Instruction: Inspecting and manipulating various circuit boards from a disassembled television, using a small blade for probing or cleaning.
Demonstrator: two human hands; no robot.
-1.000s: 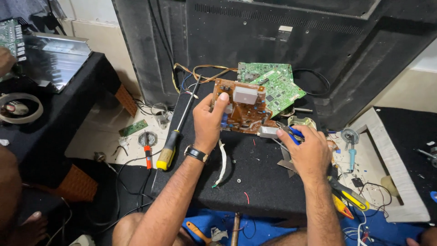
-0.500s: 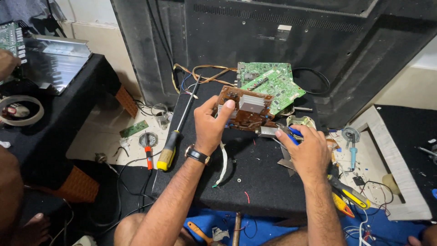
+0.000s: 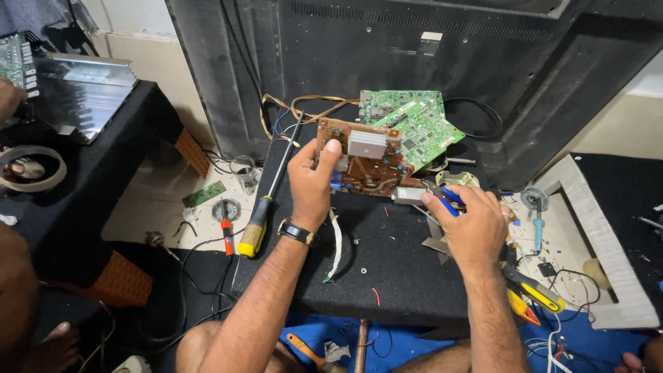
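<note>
Brown circuit board (image 3: 366,160) is what we hold tilted up on its edge at the far side of the black work surface (image 3: 387,262), its component side toward us, with a silver heat sink (image 3: 366,143) on its upper part. Our left hand (image 3: 314,183) is closed on the board's left edge, thumb pressed against its top corner; a dark wristwatch (image 3: 297,232) sits on that wrist. Our right hand (image 3: 473,224) is curled around a blue-handled tool (image 3: 450,200), whose tip meets a small silver part (image 3: 409,195) at the board's lower right corner. Whether the tool actually grips that part, we cannot tell.

Just behind the brown board lies a green circuit board (image 3: 411,124), resting against the big dark back panel (image 3: 428,48) that stands upright behind the surface. Loose coloured wires (image 3: 297,109) loop beside it. A long screwdriver with a yellow and black handle (image 3: 259,224) leans at the surface's left edge. On the floor to the left sit a small red screwdriver (image 3: 225,236) and a little green board (image 3: 204,194). To our right we see a yellow-handled tool (image 3: 535,295) and a blue-handled tool (image 3: 538,228) on a white frame (image 3: 608,276). Blue cloth (image 3: 414,342) shows beneath the surface near our knees.
</note>
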